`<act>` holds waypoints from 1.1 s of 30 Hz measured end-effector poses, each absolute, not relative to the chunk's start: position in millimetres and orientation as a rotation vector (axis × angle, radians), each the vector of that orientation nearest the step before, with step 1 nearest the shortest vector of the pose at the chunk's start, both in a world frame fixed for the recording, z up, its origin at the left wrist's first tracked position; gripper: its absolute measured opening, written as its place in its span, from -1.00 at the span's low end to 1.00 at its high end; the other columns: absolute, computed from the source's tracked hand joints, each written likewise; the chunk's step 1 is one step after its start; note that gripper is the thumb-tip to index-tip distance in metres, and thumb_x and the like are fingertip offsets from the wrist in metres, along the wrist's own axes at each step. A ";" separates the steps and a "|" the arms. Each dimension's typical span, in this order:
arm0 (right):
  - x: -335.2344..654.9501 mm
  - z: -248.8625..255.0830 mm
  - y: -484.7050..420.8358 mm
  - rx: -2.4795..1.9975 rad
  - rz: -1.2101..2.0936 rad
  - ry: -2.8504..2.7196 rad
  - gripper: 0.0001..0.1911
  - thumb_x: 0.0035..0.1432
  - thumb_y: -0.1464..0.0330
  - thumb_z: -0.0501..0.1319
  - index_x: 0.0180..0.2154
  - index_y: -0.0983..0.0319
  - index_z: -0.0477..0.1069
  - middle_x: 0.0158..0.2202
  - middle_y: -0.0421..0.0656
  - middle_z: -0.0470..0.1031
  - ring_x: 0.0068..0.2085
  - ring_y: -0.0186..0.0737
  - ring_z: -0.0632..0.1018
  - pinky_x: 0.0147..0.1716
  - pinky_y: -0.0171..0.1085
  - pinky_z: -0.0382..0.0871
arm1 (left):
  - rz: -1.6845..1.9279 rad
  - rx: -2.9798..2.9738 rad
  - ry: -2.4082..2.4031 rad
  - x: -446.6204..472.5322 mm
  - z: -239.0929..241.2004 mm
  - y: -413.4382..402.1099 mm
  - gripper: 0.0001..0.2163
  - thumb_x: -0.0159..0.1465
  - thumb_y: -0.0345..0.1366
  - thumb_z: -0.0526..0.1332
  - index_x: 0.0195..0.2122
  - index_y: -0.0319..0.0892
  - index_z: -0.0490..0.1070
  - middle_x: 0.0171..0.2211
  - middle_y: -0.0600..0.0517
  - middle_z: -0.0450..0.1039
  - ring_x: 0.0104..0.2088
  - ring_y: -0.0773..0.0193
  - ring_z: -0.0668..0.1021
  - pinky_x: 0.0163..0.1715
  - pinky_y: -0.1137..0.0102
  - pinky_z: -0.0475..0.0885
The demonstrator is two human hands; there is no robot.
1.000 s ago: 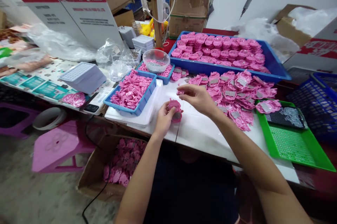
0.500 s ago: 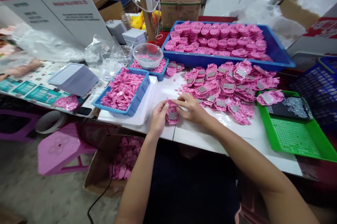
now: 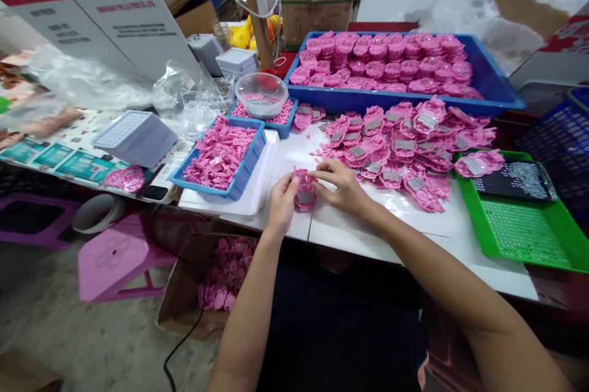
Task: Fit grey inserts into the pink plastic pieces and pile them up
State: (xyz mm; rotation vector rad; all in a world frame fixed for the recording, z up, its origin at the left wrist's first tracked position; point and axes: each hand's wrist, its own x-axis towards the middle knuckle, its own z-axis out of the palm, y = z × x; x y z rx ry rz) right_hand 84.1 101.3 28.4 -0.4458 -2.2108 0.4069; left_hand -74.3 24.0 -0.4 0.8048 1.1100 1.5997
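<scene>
My left hand (image 3: 280, 203) grips a round pink plastic shell (image 3: 304, 192) with a grey metal plate on it, just above the white tabletop (image 3: 368, 238). My right hand (image 3: 343, 186) pinches the shell's top edge, fingers pressed together on a small pink piece. Right beside them lies a heap of pink shells with grey plates (image 3: 405, 146). To the left stands a small blue tray of loose pink parts (image 3: 221, 156).
A large blue tray (image 3: 494, 88) of stacked pink shells sits at the back. A clear bowl (image 3: 261, 94) rests on another blue tray. A green tray (image 3: 519, 232) lies at the right. A cardboard box of pink parts (image 3: 216, 284) and a pink stool (image 3: 119, 257) stand on the floor.
My right hand came back from the pile and met the left hand on the pink shell. Both hands now stay together on it.
</scene>
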 end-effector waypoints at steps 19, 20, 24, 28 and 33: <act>71.7 29.1 88.5 -0.526 0.461 -2.082 -0.79 0.34 0.40 0.21 -0.05 0.18 0.55 -0.15 -0.05 0.49 -0.13 -0.14 0.56 -0.15 -0.11 0.55 | 1.584 0.986 1.214 -72.7 -5.8 22.9 -0.64 0.34 0.02 0.20 -0.08 -0.19 0.51 -0.16 -0.05 0.57 -0.12 0.19 0.59 -0.06 0.34 0.49; 71.5 29.4 88.2 -0.529 0.464 -2.073 -0.80 0.34 0.40 0.21 -0.05 0.18 0.55 -0.16 -0.05 0.50 -0.13 -0.14 0.56 -0.15 -0.12 0.55 | 1.582 0.987 1.203 -72.6 -5.1 22.7 -0.65 0.34 0.01 0.20 -0.09 -0.18 0.50 -0.17 -0.03 0.56 -0.14 0.21 0.58 -0.08 0.36 0.49; 70.1 31.0 86.6 -0.534 0.454 -2.052 -0.81 0.34 0.39 0.22 -0.06 0.16 0.56 -0.15 -0.05 0.52 -0.12 -0.14 0.57 -0.11 -0.12 0.55 | 1.598 1.011 1.178 -70.7 0.4 20.9 -0.69 0.35 -0.02 0.21 -0.13 -0.17 0.48 -0.22 0.01 0.53 -0.19 0.27 0.56 -0.11 0.42 0.46; 70.7 32.9 84.3 -0.540 0.434 -2.028 -0.80 0.34 0.40 0.22 -0.06 0.15 0.57 -0.14 -0.05 0.53 -0.10 -0.13 0.58 -0.10 -0.11 0.56 | 1.621 1.077 1.206 -67.4 7.2 18.2 -0.70 0.35 -0.02 0.21 -0.13 -0.17 0.48 -0.22 0.00 0.54 -0.17 0.26 0.56 -0.12 0.42 0.46; 72.9 36.3 79.8 -0.483 0.456 -2.013 -0.78 0.34 0.42 0.21 -0.06 0.12 0.59 -0.16 -0.07 0.51 -0.13 -0.17 0.57 -0.15 -0.14 0.57 | 1.658 1.127 1.202 -65.2 10.6 14.5 -0.71 0.38 -0.05 0.20 -0.11 -0.16 0.49 -0.24 0.01 0.55 -0.22 0.30 0.57 -0.15 0.44 0.48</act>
